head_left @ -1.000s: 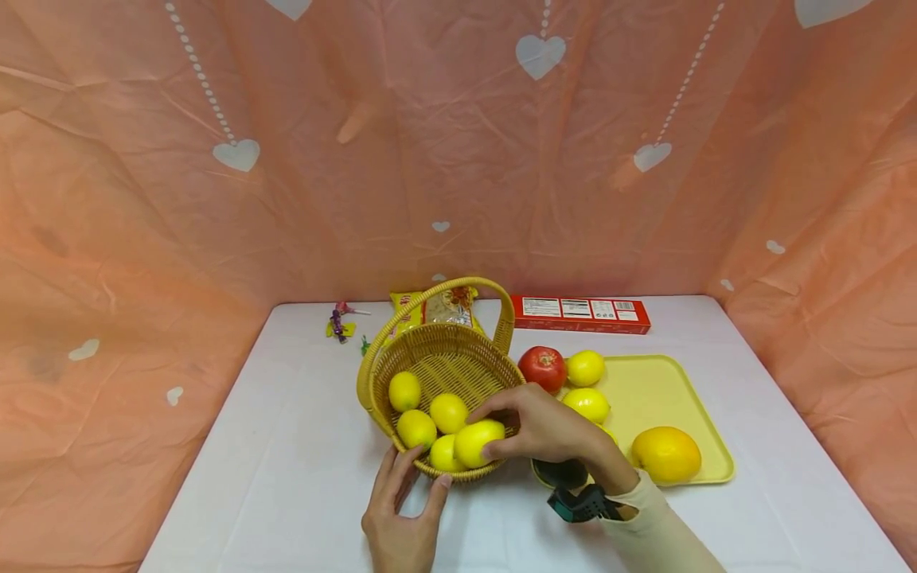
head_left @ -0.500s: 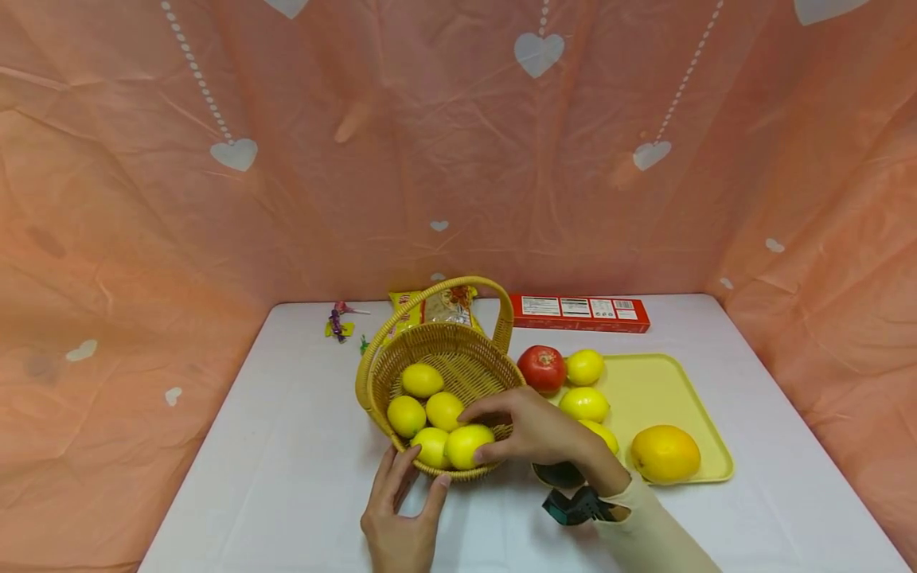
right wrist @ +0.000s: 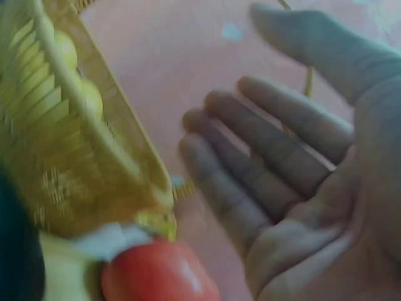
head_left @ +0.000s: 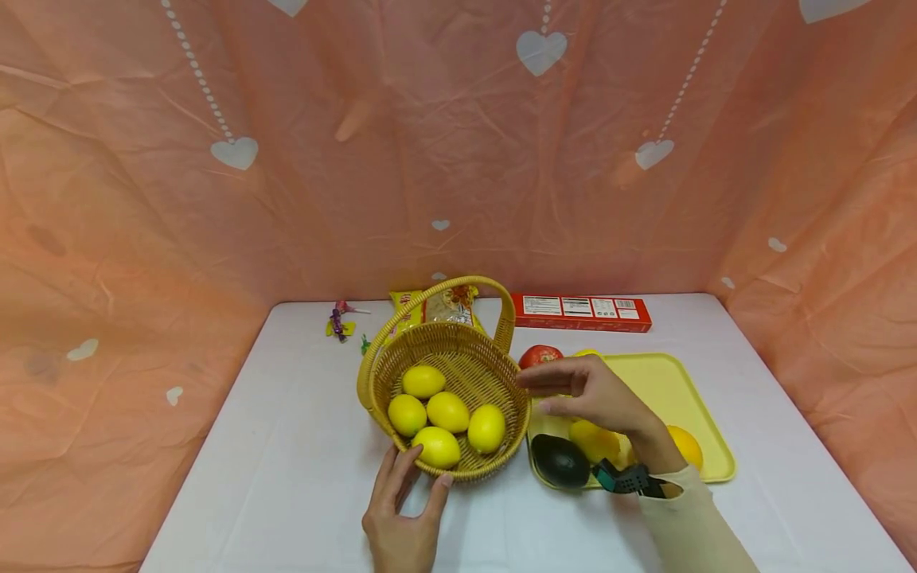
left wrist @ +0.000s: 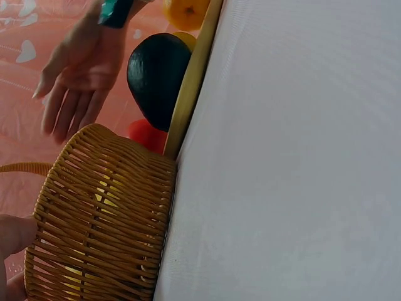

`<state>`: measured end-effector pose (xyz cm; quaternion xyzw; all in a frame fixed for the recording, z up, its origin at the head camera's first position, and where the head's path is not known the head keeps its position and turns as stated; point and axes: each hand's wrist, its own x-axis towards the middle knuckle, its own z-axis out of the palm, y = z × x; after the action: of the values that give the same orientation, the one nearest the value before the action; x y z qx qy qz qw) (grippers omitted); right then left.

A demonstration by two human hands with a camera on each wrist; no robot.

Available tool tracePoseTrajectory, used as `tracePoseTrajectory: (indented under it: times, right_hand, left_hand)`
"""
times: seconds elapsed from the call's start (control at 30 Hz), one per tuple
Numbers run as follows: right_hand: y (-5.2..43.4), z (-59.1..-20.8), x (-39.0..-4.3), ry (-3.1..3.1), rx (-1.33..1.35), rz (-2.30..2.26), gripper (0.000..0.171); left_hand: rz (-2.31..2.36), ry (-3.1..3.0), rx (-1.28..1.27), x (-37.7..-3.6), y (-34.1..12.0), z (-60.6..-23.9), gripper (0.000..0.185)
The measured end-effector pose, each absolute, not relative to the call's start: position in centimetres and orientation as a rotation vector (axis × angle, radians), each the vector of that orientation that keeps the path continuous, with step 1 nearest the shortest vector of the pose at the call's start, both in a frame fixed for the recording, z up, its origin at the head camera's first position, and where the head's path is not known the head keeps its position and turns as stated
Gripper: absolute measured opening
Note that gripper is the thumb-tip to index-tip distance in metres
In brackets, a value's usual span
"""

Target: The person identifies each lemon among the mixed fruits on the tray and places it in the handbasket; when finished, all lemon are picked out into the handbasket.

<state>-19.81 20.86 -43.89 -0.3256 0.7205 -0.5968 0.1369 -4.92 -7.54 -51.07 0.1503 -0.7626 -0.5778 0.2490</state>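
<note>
A wicker basket with a hoop handle stands mid-table, several lemons lying loose inside. At its near rim my left hand holds on with thumb and fingers; the thumb shows on the rim in the left wrist view. My right hand hovers over the left part of a yellow tray, just right of the basket. Its fingers are extended and the palm is bare. Partly hidden beneath it are a lemon and a pomegranate.
A dark avocado lies at the tray's near left corner, an orange-yellow fruit at its near right. Behind the basket are a yellow snack bag and a red box. Wrapped candies lie at the back left.
My right hand has let go of a lemon in the basket and moved right, over the tray. The lemons in the basket have shifted and spread. My left hand stays at the rim.
</note>
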Motion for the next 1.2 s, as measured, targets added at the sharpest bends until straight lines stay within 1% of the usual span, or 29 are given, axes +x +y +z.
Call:
tracePoseTrajectory:
  times: [0.23,0.5,0.7,0.9,1.03,1.2]
  right_hand:
    - [25.4,-44.5,-19.6,2.211,-0.812,-1.763,0.04]
    - [28.6,-44.9,-18.5,2.365,-0.588,-1.696,0.038]
    - [29.8,-45.3,-18.4,2.419,-0.54,-1.621,0.04]
    - [30.6,-45.6,-18.9,2.525,-0.482,-1.431,0.044]
    - [30.6,-46.2,-19.4,2.593,-0.489,-1.283,0.046]
    - [30.1,-46.6,-19.9,2.63,-0.541,-1.181,0.045]
  left_hand:
    - [-1.564,-2.074,0.402,-5.0,-7.5,-51.2,0.052]
    - [-1.578,-2.077,0.412,-4.9,-7.5,-50.9,0.051]
    - [-1.58,-2.074,0.417,-4.9,-7.5,-51.0,0.051]
    - [-1.582,-2.079,0.42,-4.9,-7.5,-51.0,0.05]
    - [-1.588,-2.078,0.425,-4.9,-7.5,-51.0,0.05]
    - [-1.586,-2.078,0.425,-4.9,-7.5,-51.0,0.05]
